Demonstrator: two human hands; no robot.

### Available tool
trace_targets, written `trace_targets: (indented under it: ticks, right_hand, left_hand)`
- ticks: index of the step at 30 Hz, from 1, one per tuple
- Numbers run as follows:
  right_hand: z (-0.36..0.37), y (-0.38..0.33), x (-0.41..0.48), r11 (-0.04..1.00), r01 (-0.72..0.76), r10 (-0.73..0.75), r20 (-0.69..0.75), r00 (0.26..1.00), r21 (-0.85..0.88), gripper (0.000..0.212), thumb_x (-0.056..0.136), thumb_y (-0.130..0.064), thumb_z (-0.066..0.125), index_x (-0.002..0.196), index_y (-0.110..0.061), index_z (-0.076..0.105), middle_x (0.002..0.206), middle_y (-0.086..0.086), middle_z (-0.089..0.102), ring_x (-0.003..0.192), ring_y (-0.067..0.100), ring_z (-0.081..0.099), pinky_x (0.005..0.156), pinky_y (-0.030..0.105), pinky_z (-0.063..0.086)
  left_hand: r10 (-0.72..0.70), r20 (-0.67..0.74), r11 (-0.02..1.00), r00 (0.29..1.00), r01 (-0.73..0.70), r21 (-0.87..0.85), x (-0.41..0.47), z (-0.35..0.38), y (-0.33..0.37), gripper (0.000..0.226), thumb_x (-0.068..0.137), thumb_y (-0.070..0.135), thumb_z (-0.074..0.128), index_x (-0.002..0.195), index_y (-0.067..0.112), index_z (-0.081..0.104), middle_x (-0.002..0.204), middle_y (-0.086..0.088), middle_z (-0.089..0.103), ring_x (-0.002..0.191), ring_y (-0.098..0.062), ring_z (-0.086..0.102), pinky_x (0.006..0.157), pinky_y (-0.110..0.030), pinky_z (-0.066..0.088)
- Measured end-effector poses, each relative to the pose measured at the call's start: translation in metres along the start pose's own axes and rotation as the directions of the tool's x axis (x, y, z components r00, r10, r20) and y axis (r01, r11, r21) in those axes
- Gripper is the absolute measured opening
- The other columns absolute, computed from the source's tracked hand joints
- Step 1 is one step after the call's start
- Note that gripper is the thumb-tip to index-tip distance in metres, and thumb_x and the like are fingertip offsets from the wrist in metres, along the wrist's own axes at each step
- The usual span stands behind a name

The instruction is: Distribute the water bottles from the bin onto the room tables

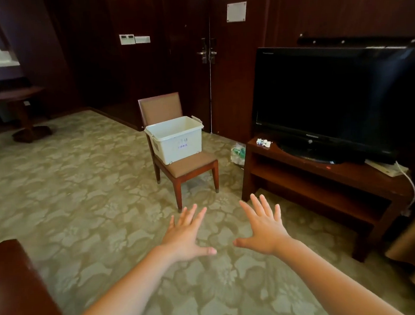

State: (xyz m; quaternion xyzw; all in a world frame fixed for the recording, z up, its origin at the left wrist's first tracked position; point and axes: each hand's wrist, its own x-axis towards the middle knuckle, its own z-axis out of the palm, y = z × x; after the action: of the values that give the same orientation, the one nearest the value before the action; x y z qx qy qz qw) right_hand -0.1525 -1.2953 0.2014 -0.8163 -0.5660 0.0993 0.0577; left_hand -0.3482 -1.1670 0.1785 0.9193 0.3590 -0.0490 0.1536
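on chair seat (189, 166), well beyond hands: white bin (176, 140). left hand (187, 235), right hand (264, 230) fingers spread, empty.

The bin (176, 137) sits on the chair (189, 167), ahead of my left hand (187, 237) and my right hand (265, 232). Right of the chair stands the cabinet (316, 180), the television (334, 101) on it.

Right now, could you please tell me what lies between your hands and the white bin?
Head view: only patterned carpet and the seat of the chair lie between the left hand, the right hand and the bin.
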Motion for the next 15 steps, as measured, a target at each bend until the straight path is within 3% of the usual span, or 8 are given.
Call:
trace_targets:
  ticks: [10, 15]
  right_hand:
    - [0.000, 0.022, 0.187, 0.998, 0.007, -0.011, 0.070, 0.997, 0.068, 0.112, 0.077, -0.071, 0.063, 0.159, -0.030, -0.002, 0.165, 0.004, -0.020, 0.149, 0.026, -0.027, 0.118, 0.059, -0.016]
    - [0.001, 0.028, 0.309, 0.993, 0.075, -0.084, 0.100, 0.991, 0.091, 0.112, 0.077, -0.071, 0.063, 0.159, -0.031, -0.002, 0.165, 0.003, -0.019, 0.150, 0.026, -0.026, 0.119, 0.058, -0.015]
  left_hand:
    - [-0.008, 0.077, 0.997, 0.997, 0.002, 0.079, 0.157, -0.046, -0.059, 0.115, 0.075, 0.078, 0.055, 0.151, 0.035, -0.020, 0.159, 0.003, -0.029, 0.147, -0.025, -0.025, 0.119, -0.056, -0.008]
    - [-0.071, 0.085, 0.996, 0.994, 0.066, 0.059, 0.246, -0.065, -0.100, 0.116, 0.075, 0.077, 0.056, 0.151, 0.034, -0.020, 0.159, 0.003, -0.029, 0.147, -0.023, -0.026, 0.119, -0.052, -0.012]
